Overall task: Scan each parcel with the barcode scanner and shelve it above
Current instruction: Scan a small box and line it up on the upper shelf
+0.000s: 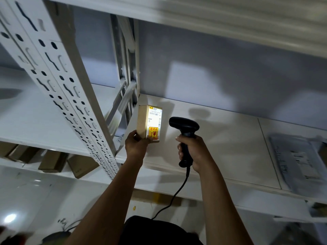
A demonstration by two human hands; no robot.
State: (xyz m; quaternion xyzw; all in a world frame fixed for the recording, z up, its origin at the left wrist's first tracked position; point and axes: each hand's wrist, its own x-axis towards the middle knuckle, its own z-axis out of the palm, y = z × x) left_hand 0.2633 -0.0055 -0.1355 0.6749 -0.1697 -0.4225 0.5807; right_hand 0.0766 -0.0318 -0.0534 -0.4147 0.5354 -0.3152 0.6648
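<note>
closest to me, at the bottom of the view, i see dark clothing and two bare forearms reaching up and away. a black cable climbs between the forearms into the butt of the barcode scanner.

the right hand is wrapped round the scanner's handle, fingers curled tight on the grip. the scanner's head stands above the fist and is turned to the left. just beside it, the left hand grips the parcel by its lower end, with the thumb on the brown side.

the parcel is a small cardboard box held upright over the left end of the shelf board. i cannot tell whether it touches the board. its labelled face is turned toward the scanner and lit bright. i make out a white shipping label with barcodes and an orange sticker at the bottom. the two hands are apart, and a gap shows between the parcel and the scanner head.

behind the hands the white shelf board carries the shadows of both. on its right end lies a grey plastic mailer, blurred. to the left a white perforated upright slants across the view. below and left of it, brown cardboard boxes sit on a lower shelf. farthest off are the grey back wall and the underside of the upper shelf.
</note>
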